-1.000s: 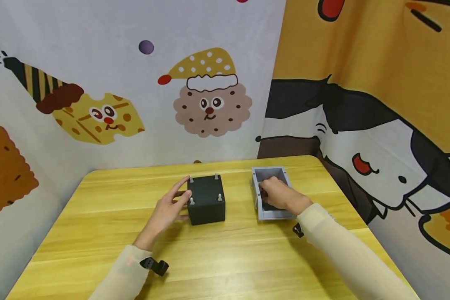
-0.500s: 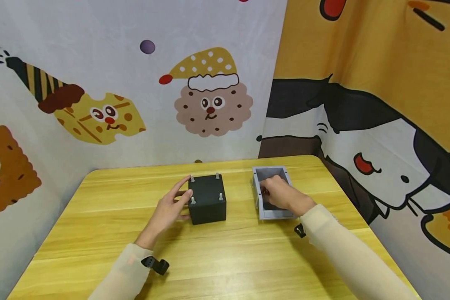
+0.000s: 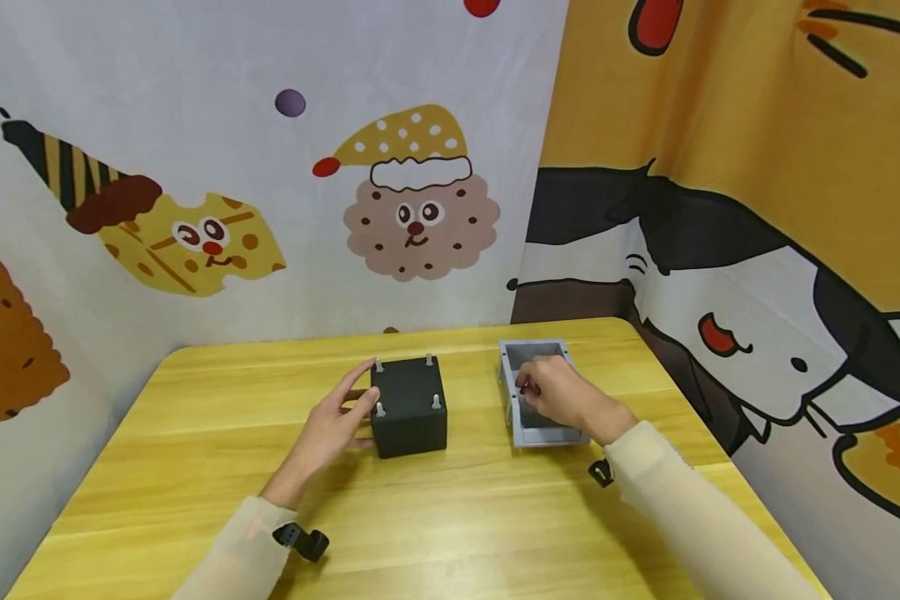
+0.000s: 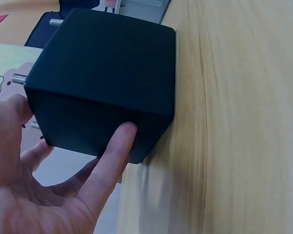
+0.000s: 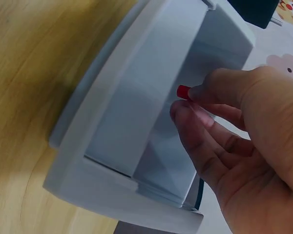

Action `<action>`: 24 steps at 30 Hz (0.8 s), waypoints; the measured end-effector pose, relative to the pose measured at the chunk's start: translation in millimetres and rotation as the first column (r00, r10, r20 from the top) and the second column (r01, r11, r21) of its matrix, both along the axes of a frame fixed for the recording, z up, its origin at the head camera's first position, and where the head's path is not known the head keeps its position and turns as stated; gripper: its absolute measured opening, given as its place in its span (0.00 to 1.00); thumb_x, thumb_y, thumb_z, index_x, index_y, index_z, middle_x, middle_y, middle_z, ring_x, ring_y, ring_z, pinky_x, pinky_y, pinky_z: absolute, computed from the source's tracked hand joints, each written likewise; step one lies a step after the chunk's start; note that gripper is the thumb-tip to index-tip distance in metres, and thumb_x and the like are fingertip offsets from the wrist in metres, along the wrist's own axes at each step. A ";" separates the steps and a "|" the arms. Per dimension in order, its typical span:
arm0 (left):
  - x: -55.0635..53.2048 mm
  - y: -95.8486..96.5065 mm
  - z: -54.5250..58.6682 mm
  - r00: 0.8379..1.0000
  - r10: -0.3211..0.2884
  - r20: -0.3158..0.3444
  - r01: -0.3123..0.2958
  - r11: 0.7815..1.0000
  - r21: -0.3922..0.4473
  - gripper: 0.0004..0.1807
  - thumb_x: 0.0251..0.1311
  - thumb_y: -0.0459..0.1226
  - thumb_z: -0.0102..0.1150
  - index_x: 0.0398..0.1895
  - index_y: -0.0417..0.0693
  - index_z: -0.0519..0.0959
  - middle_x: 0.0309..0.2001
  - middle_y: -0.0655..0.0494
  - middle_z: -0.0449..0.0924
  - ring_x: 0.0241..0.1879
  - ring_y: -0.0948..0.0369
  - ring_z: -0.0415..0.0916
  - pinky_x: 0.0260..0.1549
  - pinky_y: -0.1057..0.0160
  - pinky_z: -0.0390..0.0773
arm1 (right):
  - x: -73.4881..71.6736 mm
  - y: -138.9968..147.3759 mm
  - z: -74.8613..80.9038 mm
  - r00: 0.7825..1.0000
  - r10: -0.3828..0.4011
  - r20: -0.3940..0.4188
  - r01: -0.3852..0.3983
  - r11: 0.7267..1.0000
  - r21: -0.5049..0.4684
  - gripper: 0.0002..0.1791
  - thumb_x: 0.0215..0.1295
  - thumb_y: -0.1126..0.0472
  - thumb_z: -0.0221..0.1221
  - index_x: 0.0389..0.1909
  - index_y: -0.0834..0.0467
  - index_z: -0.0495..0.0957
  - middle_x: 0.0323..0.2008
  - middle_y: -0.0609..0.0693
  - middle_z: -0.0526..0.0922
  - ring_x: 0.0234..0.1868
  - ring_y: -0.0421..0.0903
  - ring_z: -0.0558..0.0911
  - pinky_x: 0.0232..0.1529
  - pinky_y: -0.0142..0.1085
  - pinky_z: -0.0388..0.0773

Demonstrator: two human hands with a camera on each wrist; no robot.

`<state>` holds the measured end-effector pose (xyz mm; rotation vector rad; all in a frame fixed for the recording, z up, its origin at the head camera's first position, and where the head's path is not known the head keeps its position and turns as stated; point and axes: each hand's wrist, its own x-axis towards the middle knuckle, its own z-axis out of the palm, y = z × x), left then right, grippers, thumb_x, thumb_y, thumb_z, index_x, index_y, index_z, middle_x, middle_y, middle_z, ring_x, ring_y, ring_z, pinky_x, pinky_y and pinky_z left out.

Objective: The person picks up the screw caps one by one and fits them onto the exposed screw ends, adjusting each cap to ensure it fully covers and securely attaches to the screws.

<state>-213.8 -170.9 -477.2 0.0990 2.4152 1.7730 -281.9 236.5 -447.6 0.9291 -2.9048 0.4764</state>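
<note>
A black box (image 3: 408,429) stands on the table, with metal threaded posts (image 4: 19,79) sticking up from its top corners. My left hand (image 3: 326,425) touches its left side with spread, mostly straight fingers, one fingertip (image 4: 128,129) on the side wall. To the right stands a grey open-topped box (image 3: 551,437). Over its opening, my right hand (image 3: 562,390) pinches a small red cylindrical piece (image 5: 184,92) between thumb and fingertip. Part of that piece is hidden by the fingers.
Both boxes rest on a yellow wood-grain table (image 3: 450,517), with a strip of tabletop between them. Behind it hangs a white curtain (image 3: 217,50) with cartoon prints, and an orange one (image 3: 720,92) at the right.
My right hand has risen slightly out of the grey box, its fingers now at the rim level. The left hand stays against the black box. The head view has tilted a little.
</note>
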 end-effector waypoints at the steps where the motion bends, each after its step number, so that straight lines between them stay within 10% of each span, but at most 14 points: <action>1: 0.8 -0.9 -0.5 1.000 0.001 0.001 -0.001 1.000 -0.001 0.35 0.88 0.62 0.60 0.92 0.85 0.63 0.86 0.34 0.73 0.73 0.35 0.85 0.47 0.45 0.99 | 0.6 -0.6 0.0 1.000 0.001 -0.014 -0.001 1.000 -0.007 0.06 0.73 0.73 0.72 0.46 0.64 0.93 0.38 0.53 0.92 0.37 0.40 0.85 0.39 0.33 0.89; 24: -1.8 -1.5 -1.3 1.000 -0.011 0.008 0.011 1.000 0.008 0.37 0.89 0.62 0.59 0.94 0.80 0.62 0.86 0.33 0.71 0.76 0.32 0.82 0.48 0.45 0.99 | 8.7 -5.8 28.9 0.994 -0.085 -0.068 0.074 0.986 -0.148 0.05 0.78 0.67 0.73 0.49 0.61 0.94 0.38 0.49 0.88 0.35 0.41 0.80 0.34 0.30 0.80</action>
